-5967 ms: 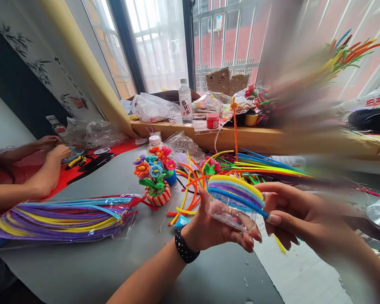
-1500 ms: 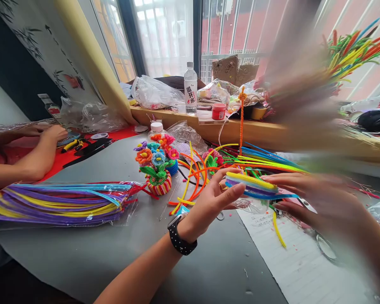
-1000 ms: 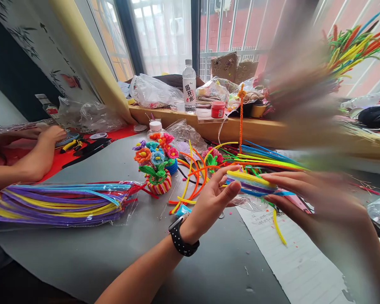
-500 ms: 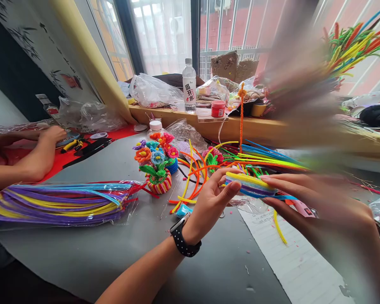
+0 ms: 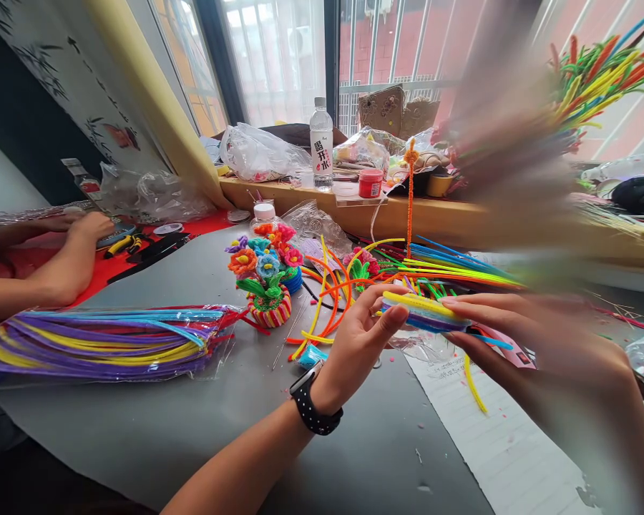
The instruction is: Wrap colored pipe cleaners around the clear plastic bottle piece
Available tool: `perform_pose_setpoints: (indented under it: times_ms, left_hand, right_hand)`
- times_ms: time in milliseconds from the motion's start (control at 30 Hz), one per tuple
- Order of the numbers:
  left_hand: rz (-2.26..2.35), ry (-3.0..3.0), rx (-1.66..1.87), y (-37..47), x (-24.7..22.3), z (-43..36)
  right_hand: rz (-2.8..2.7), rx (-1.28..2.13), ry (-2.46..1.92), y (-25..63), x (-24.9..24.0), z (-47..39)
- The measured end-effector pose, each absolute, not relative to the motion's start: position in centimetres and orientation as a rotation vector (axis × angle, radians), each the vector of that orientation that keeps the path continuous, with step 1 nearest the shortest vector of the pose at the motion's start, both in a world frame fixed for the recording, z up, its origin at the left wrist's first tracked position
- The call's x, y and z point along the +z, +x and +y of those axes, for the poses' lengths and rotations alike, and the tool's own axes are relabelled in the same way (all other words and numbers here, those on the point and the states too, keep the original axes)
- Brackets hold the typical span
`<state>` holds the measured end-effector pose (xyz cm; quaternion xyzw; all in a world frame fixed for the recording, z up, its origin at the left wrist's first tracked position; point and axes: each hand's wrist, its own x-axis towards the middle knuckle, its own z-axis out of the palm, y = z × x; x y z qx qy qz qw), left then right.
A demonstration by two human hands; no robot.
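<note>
A: What is seen at the far left?

B: A co-worker's hand [image 5: 83, 230] is rested on the red mat [image 5: 107, 275], and a packet of long pipe cleaners [image 5: 101, 345] is laid on the grey table [image 5: 204, 436] nearer the camera. A pipe-cleaner flower pot [image 5: 265, 275] is stood upright just beyond it.

A: And the hands?

B: The left hand [image 5: 362, 343], a dotted watch [image 5: 315, 409] worn at its wrist, is closed in a pinch on the left end of a folded bundle of pipe cleaners [image 5: 423, 312]. The same bundle is gripped from the right by the right hand [image 5: 520, 336], whose outline is blurred. The bundle is thus held between both hands, above the table and a lined sheet of paper [image 5: 515, 458], with a clear wrapper [image 5: 426, 347] hanging under it.

A: How should the handling be done well?

B: It is judged that the bend should be pinched firmly by the left fingers while the wrapper is eased off, so that no strands are spilled.
</note>
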<state>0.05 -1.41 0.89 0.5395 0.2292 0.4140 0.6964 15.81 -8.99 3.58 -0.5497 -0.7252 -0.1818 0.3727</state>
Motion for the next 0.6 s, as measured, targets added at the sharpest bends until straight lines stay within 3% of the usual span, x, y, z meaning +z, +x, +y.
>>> perform_pose_setpoints:
  times_ms: [600]
  left_hand:
    - [0.594,1.347,0.907,0.0,1.5,-2.0]
  right_hand:
    - [-1.923,-0.688,-1.329,14.6,3.4,-8.6]
